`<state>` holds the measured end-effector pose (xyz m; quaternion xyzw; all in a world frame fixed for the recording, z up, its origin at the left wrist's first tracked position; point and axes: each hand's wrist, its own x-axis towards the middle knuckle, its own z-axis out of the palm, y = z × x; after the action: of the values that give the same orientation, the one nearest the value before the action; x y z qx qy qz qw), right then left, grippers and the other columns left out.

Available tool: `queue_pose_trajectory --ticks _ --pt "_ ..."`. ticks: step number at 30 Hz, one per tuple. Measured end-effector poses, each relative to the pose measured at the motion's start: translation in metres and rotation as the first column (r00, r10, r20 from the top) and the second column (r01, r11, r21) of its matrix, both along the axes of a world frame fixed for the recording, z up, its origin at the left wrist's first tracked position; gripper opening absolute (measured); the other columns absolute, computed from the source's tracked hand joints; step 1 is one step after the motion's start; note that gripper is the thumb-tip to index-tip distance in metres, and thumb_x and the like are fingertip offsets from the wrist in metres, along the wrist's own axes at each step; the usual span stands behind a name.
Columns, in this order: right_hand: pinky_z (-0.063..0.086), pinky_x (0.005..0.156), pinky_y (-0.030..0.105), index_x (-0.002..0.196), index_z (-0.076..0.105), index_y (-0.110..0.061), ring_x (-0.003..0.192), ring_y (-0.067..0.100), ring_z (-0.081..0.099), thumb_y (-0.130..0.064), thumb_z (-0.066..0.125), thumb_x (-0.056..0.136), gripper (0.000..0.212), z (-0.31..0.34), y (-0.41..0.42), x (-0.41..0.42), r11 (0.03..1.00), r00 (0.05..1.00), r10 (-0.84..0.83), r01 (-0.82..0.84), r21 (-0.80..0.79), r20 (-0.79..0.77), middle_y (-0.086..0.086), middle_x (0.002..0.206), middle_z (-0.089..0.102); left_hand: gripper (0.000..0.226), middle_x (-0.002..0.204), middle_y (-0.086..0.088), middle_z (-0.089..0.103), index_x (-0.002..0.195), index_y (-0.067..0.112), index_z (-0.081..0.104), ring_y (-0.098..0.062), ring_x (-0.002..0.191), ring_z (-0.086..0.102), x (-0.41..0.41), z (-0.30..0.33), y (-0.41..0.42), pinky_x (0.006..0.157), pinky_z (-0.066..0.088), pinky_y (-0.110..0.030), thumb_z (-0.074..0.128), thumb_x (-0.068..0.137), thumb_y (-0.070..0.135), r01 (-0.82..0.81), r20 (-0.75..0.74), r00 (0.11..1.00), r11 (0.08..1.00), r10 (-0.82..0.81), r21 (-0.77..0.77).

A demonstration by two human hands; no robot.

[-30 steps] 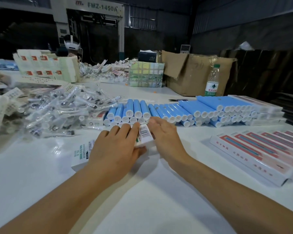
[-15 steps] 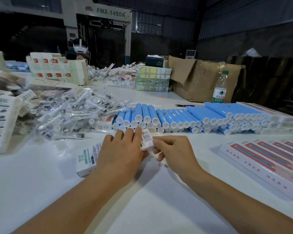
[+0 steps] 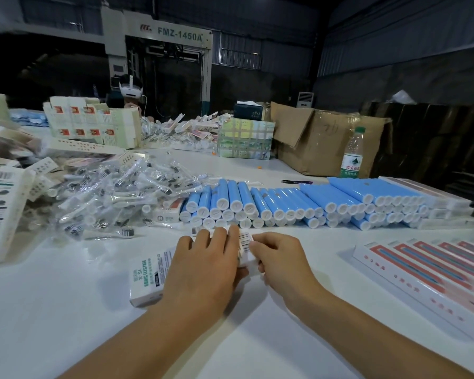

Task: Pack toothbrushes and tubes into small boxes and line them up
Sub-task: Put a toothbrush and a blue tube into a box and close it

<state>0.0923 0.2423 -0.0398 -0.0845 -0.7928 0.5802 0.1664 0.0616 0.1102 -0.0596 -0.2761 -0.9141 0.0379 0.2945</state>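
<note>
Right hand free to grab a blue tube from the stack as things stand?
Probably not at once: the right hand pinches the end of the white box that the left hand presses down. The blue tubes lie just beyond, with nothing between.

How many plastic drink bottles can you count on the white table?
1. The green-capped bottle stands upright at the table's far right, in front of the cardboard box and behind the blue tubes. Others may be hidden behind the clutter.
</note>
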Motion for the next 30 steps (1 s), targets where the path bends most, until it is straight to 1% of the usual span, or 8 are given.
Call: queue_pose_trajectory --ticks 5,9,13,16,19,21,26,30 --pt "0.023 0.052 0.028 0.059 0.043 -0.012 0.059 0.017 0.028 0.0 0.05 0.085 0.029 0.0 -0.003 -0.003 1.0 1.0 0.006 -0.006 -0.006 0.008 0.004 0.06 0.029 0.071 0.133 -0.005 0.04 0.151 0.011 0.007 -0.026 0.116 0.042 0.005 0.0 0.0 0.088 0.033 -0.039 0.033 0.098 0.051 -0.03 0.021 0.999 1.0 0.03 -0.002" --pt "0.031 0.057 0.033 0.06 0.048 -0.008 0.06 0.017 0.033 -0.005 0.053 0.085 0.026 -0.001 -0.002 -0.002 0.997 0.999 0.038 -0.038 0.065 -0.005 0.008 0.06 0.037 0.076 0.101 -0.009 0.063 0.131 0.003 0.054 -0.028 0.084 0.061 0.005 0.005 -0.002 0.064 0.047 -0.041 0.077 0.071 0.043 0.005 0.013 1.0 1.0 -0.005 0.013" --pt "0.046 0.085 0.031 0.102 0.067 -0.02 0.09 0.009 0.053 -0.034 0.062 0.086 0.022 0.003 0.01 -0.005 0.947 0.984 -0.088 0.13 0.293 -0.154 -0.002 0.099 0.056 0.073 0.082 -0.011 0.067 0.109 0.0 0.069 -0.03 0.065 0.063 0.001 0.009 -0.001 0.051 0.048 -0.04 0.088 0.053 0.042 0.057 -0.082 0.996 0.989 -0.047 0.134" --pt "0.049 0.087 0.033 0.132 0.045 -0.028 0.101 0.012 0.057 -0.037 0.068 0.084 0.054 0.009 0.015 -0.009 0.98 0.987 -0.15 0.142 -0.139 -0.05 -0.005 0.116 0.054 0.07 0.082 -0.011 0.066 0.11 0.0 0.068 -0.031 0.065 0.062 0.004 0.013 -0.001 0.05 0.048 -0.041 0.086 0.056 0.041 0.048 -0.092 0.995 0.982 -0.031 0.183" --pt "0.056 0.065 0.035 0.12 0.059 -0.005 0.083 0.026 0.071 -0.023 0.073 0.072 0.053 0.009 0.01 -0.01 0.661 0.969 0.222 -0.066 -0.747 0.111 0.015 0.101 0.072 0.071 0.083 -0.011 0.066 0.111 0.0 0.068 -0.031 0.065 0.062 0.007 0.012 0.001 0.05 0.048 -0.041 0.088 0.054 0.037 0.071 -0.104 0.993 0.98 -0.052 0.184" --pt "0.057 0.061 0.035 0.11 0.063 0.002 0.079 0.029 0.071 -0.012 0.069 0.074 0.039 0.006 0.01 -0.01 0.599 0.951 0.302 -0.137 -0.789 0.065 0.02 0.096 0.072 0.071 0.082 -0.011 0.066 0.11 -0.002 0.068 -0.032 0.065 0.062 0.008 0.009 0.002 0.049 0.048 -0.041 0.089 0.054 0.036 0.091 -0.129 0.989 0.981 -0.069 0.172" --pt "0.055 0.085 0.043 0.104 0.064 -0.013 0.089 0.024 0.067 -0.016 0.055 0.091 0.016 -0.005 0.002 -0.007 0.991 0.998 0.053 -0.055 -0.126 -0.018 0.007 0.098 0.069 0.067 0.083 -0.011 0.065 0.111 -0.001 0.068 -0.03 0.065 0.061 0.009 0.006 0.002 0.051 0.048 -0.04 0.061 0.072 0.053 0.105 -0.149 0.985 0.985 -0.084 0.138" --pt "0.039 0.09 0.018 0.143 0.038 -0.022 0.115 0.012 0.054 -0.029 0.033 0.102 0.042 -0.011 -0.01 -0.002 0.918 0.999 -0.001 0.015 0.396 -0.034 -0.001 0.129 0.057 0.082 0.083 -0.012 0.065 0.112 -0.003 0.067 -0.031 0.066 0.061 0.012 0.005 0.004 0.052 0.049 -0.041 0.085 0.044 0.039 0.092 -0.131 0.988 0.989 -0.077 0.113"
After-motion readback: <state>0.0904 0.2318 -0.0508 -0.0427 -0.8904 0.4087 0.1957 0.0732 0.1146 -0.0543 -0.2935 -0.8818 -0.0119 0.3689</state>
